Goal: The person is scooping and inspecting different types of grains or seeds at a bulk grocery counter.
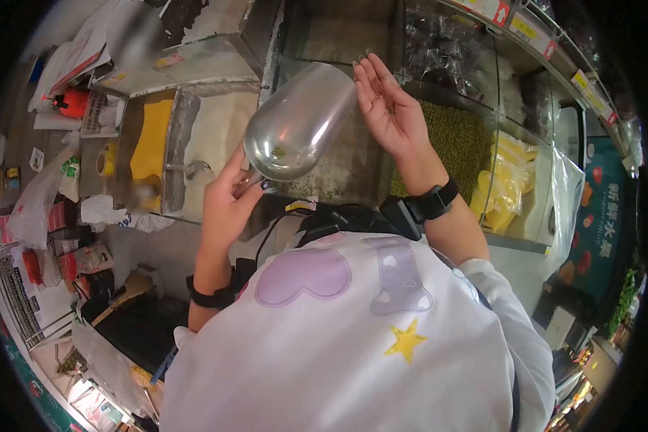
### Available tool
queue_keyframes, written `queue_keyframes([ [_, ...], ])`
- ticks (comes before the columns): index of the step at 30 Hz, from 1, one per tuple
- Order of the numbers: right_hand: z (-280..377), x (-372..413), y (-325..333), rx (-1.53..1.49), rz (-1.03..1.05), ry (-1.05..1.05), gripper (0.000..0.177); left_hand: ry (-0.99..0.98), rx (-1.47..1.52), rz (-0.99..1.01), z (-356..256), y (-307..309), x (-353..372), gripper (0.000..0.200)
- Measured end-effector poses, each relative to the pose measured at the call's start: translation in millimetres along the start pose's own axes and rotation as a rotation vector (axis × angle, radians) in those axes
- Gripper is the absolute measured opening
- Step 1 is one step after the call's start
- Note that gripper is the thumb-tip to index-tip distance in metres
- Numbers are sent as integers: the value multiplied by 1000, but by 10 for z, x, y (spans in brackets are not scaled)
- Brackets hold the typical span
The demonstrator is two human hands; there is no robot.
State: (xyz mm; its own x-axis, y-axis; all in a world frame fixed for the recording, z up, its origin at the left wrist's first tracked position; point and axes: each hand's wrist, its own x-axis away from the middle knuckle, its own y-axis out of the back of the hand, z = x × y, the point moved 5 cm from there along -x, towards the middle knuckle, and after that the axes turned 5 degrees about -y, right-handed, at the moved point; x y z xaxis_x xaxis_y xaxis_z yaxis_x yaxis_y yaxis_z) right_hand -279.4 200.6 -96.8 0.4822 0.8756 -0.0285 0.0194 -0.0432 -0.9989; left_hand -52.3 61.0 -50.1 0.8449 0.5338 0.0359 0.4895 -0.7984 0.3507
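Observation:
My left hand [227, 196] is wrapped round the handle of a shiny metal scoop [302, 119]. A small cluster of green grains [279, 153] lies in the scoop's rounded back end. My right hand [394, 108] is held palm up beside the scoop's front rim, fingers stretched out and holding nothing visible. Below both hands is a metal bin [363, 162] with scattered bits on its bottom. Right of it, near my right wrist, a bin of green mung beans [453, 137] stands filled.
Bins of white grain or powder [219, 119] and yellow grain [153, 137] stand to the left; a small scoop [191, 169] lies in the white one. Yellow packets [507, 173] sit at the right. A price-label rail [533, 29] runs along the upper right. A tape roll [106, 159] lies far left.

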Motion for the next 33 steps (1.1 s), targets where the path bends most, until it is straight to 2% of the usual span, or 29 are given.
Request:
queue_keyframes([
  [3, -84, -23, -69, 75, 105, 21, 39, -11, 57, 75, -60, 29, -72, 69],
  [5, -102, -1, -166, 480, -252, 241, 43, -88, 16, 117, -34, 57, -96, 70],
  [6, -105, -3, -151, 488, -256, 244, 43, -90, 25, 120, -34, 94, -102, 70],
  [8, -146, -21, -171, 104, -26, 130, 49, -62, -83, 193, -45, 132, -85, 69],
  [12, -240, -39, -261, 72, 57, 132, 55, -66, -98, 201, 50, 200, -59, 71],
  [15, -300, -70, -306, 100, 96, 111, 57, -101, -75, 129, 69, 235, -23, 74],
  [18, -327, -114, -277, 201, 54, 123, 56, -100, -37, 102, 151, 271, 2, 74],
  [20, -318, -137, -21, 75, -221, 115, 52, -83, -20, 96, 185, 296, 21, 75],
  [21, -325, -121, 9, 180, -288, 156, 47, -83, -20, 94, 190, 299, 24, 75],
  [24, -389, -107, -8, 195, -395, 126, 41, -92, -12, 79, 205, 332, 36, 74],
  [28, -298, -149, 208, 74, -335, 84, 37, -95, -1, 95, 248, 344, 37, 73],
  [30, -306, -172, 216, 41, -226, 30, 34, -91, 2, 93, 250, 362, 21, 72],
  [33, -293, -151, 231, -11, -317, 42, 31, -120, -2, 95, 239, 404, -17, 71],
])
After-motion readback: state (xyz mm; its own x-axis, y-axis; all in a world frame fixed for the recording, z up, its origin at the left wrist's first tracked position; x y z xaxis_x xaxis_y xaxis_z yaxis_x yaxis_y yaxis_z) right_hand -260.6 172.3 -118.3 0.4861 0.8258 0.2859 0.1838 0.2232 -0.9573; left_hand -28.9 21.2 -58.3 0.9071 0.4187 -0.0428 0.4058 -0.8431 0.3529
